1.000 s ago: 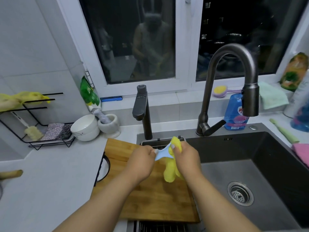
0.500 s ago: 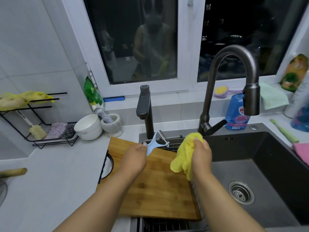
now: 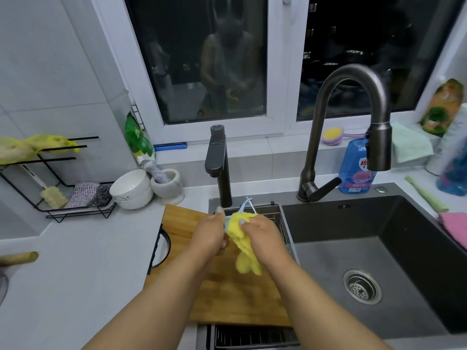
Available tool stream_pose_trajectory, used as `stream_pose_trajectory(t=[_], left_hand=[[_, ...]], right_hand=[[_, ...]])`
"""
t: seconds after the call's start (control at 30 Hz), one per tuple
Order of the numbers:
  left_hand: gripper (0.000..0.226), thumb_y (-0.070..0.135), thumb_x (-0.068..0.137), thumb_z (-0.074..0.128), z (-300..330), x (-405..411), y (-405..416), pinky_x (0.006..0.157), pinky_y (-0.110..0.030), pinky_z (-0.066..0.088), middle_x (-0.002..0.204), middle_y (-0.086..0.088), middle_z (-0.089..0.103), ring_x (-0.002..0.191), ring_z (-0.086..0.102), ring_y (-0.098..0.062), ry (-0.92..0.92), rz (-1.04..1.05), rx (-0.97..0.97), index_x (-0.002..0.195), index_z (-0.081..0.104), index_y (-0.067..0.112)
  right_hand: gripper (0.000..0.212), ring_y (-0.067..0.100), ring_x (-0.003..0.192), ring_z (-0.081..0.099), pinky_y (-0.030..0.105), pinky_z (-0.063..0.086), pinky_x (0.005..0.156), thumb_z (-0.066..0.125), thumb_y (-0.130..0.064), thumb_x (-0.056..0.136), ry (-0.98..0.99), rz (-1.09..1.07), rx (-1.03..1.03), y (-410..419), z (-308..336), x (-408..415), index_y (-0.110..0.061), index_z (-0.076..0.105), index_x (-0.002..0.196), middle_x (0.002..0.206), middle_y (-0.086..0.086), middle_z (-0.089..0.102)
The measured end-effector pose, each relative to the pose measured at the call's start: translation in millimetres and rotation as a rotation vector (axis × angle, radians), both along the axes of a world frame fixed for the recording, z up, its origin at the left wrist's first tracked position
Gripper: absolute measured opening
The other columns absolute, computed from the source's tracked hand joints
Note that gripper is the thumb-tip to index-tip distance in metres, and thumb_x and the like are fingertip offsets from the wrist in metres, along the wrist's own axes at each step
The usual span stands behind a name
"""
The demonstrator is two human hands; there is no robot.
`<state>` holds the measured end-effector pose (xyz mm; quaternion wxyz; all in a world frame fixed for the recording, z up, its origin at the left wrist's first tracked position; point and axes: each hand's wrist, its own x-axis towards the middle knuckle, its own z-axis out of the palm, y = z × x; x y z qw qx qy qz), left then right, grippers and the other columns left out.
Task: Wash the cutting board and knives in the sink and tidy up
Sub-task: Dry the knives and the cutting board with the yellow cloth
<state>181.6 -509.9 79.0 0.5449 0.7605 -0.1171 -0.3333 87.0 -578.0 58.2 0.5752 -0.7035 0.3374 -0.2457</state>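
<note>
Just left of the frame's centre, your left hand (image 3: 211, 234) is closed around the handle of a small pale-blue plastic peeler with a thin metal blade (image 3: 246, 203); only its forked head shows, poking up above your knuckles toward the black rectangular tap (image 3: 217, 160). Your right hand (image 3: 264, 238) is closed on a soft yellow microfibre cloth (image 3: 243, 251), pressing it against the peeler, with the cloth's loose end hanging down between your wrists.

Judge the peeler as very light and stiff, but probably wet and slick. Grip it by the handle, well down from the head, and let the cloth, not your bare fingertips, meet the blade; that edge is the one sharp part. The cloth is limp and gives no support, so bunch it thick where it crosses the metal.

Both hands hover over the rectangular bamboo cutting board with a black handle (image 3: 235, 299), which lies in the lower middle of the frame, bridging the pale counter (image 3: 83, 274) and the left rim of the dark grey sink (image 3: 374, 243), above a wire rack. Expect the board to be rigid and the heaviest piece here. When you lift it, take it by the black handle at its left edge or by both long sides, since wet bamboo may slide on the rim.

No knives are visible anywhere in this view.
</note>
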Motion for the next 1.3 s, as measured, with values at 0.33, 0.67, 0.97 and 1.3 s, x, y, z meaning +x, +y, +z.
stream_pose_trajectory(t=[0.33, 0.67, 0.97, 1.3], left_hand=[[0.016, 0.009, 0.099, 0.043, -16, 28, 20, 0.032, -0.017, 0.029, 0.059, -0.004, 0.04, 0.046, 0.034, -0.01, 0.449, 0.079, -0.219, 0.101, 0.052, -0.004], [0.029, 0.003, 0.101, 0.037, -14, 7, 4, 0.054, -0.021, 0.041, 0.081, -0.01, 0.064, 0.065, 0.051, -0.012, 0.171, -0.142, -0.183, 0.117, 0.059, -0.004], [0.03, -0.004, 0.098, 0.036, -10, 15, 26, 0.045, -0.02, 0.042, 0.095, -0.02, 0.066, 0.052, 0.056, -0.011, 0.073, -0.163, -0.072, 0.117, 0.059, -0.002], [0.024, 0.0, 0.098, 0.037, -12, 36, 44, 0.039, -0.021, 0.04, 0.065, -0.013, 0.067, 0.045, 0.054, -0.015, 0.11, 0.081, -0.039, 0.105, 0.059, -0.005]], right_hand=[[0.016, 0.032, 0.091, 0.06, 0.047, 0.049, 0.089, 0.057, -0.022, 0.091, -0.334, -0.493, 0.703, -42, 4, -31, -0.009, 0.06, 0.1, 0.093, 0.011, 0.062], [0.03, 0.013, 0.096, 0.051, 0.016, 0.037, 0.072, 0.05, -0.031, 0.097, 0.068, 0.021, -0.155, -25, -20, 9, -0.013, 0.065, 0.115, 0.108, 0.001, 0.047], [0.036, 0.024, 0.091, 0.061, 0.029, 0.047, 0.078, 0.049, -0.039, 0.094, 0.192, -0.186, -0.145, -50, -45, 18, -0.015, 0.068, 0.112, 0.108, 0.01, 0.064], [0.03, 0.02, 0.083, 0.058, 0.023, 0.042, 0.067, 0.048, -0.03, 0.098, 0.194, 0.055, -0.044, -12, -42, 25, -0.009, 0.069, 0.093, 0.091, 0.012, 0.065]])
